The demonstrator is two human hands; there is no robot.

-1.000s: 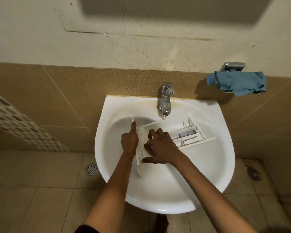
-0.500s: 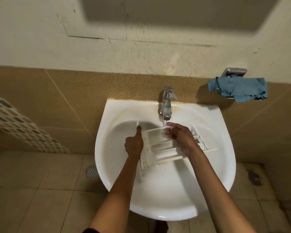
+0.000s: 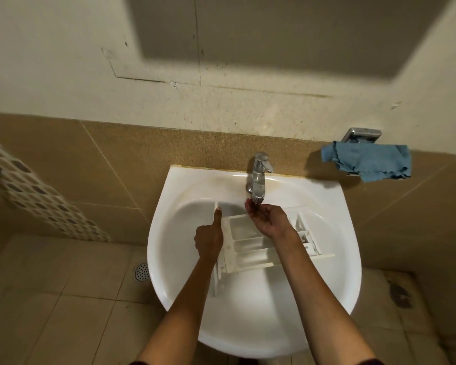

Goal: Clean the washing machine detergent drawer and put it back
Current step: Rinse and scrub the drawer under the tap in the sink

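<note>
Sink (image 3: 340,233): L hand (image 3: 208,239) grips drawer (image 3: 248,249), R fingers (image 3: 253,209) cupped, prob. under tap (image 3: 258,177).

Drawer and hands partly hidden
The right hand (image 3: 267,219) covers the detergent drawer's (image 3: 250,246) far wall; the left hand's (image 3: 208,239) fingertips are out of sight; forearms leave the bottom edge.

Below the tap (image 3: 258,177), the drawer (image 3: 248,246) lies in the sink (image 3: 327,299). The left hand (image 3: 208,239) grips its end and the right hand (image 3: 267,218) is cupped just under the tap.
</note>
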